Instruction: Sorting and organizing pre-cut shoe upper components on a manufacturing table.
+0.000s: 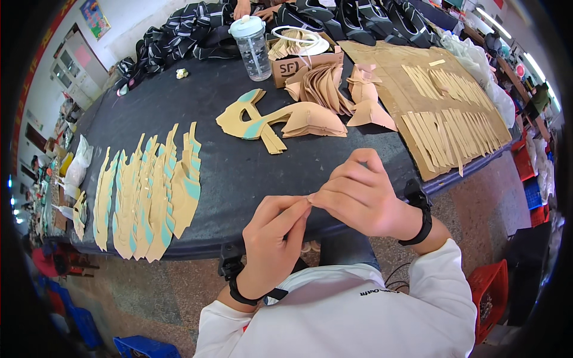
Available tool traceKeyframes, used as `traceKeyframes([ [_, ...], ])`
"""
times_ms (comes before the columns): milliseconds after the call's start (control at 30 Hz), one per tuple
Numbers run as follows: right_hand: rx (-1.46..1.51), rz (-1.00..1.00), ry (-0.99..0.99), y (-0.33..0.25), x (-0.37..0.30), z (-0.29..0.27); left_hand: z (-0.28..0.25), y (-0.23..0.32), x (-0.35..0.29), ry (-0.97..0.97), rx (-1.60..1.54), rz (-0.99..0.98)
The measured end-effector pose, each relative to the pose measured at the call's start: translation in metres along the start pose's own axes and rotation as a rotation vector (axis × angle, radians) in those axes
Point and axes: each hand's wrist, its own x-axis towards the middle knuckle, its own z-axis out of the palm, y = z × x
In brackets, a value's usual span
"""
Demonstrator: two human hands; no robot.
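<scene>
In front of my body, at the table's near edge, my left hand (274, 238) and my right hand (365, 197) meet fingertip to fingertip. Both are closed in a pinch; whatever sits between the fingers is too small to make out. Beyond them on the dark table (239, 173) lie tan cut pieces with teal patches (248, 122) and a fanned stack of pinkish-tan pieces (313, 121). Overlapping rows of long tan-and-teal pieces (146, 203) spread to the left. On the right, a brown cardboard sheet (382, 68) carries rows of narrow tan strips (456, 136).
A clear bottle with a pale lid (253, 53) stands beside a small cardboard box (307, 65) holding more pieces. Black shoe-like items (185, 30) pile along the far edge, near another person's hand (242, 9). A red crate (490, 292) stands on the floor at right.
</scene>
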Motion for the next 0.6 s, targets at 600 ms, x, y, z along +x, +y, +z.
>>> traceKeyframes([
  [600, 0.088, 0.611, -0.193, 0.022, -0.054, -0.014, -0.084, -0.111, -0.024, -0.104, 1.053, -0.424],
])
